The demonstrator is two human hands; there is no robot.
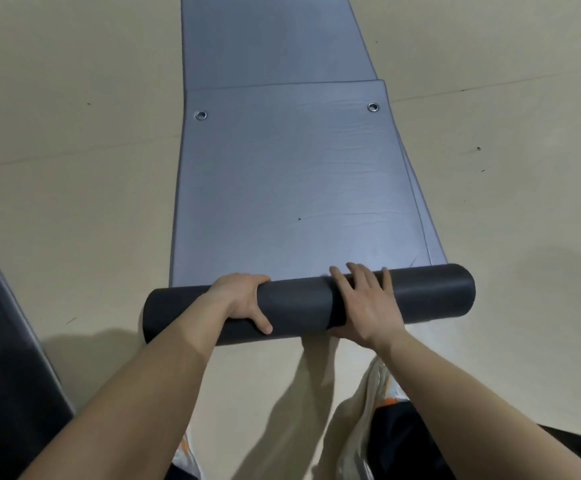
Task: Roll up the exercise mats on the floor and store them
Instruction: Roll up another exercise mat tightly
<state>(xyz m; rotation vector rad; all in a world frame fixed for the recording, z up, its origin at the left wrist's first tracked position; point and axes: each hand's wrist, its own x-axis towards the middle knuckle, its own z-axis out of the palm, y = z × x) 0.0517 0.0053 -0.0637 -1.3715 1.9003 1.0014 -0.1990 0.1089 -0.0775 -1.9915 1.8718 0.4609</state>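
A grey-blue exercise mat lies flat on the floor, stretching away from me, with two metal eyelets near its far end. Its near end is wound into a dark grey roll lying across the view. My left hand wraps over the roll's left half, thumb toward me. My right hand lies on the roll's middle-right with fingers spread over the top and thumb beneath. A second grey-blue mat lies beyond, its near end tucked under the first mat.
Beige floor surrounds the mats on both sides. A dark flat panel or mat edge sits at the lower left. My shoes and dark trousers show below the roll.
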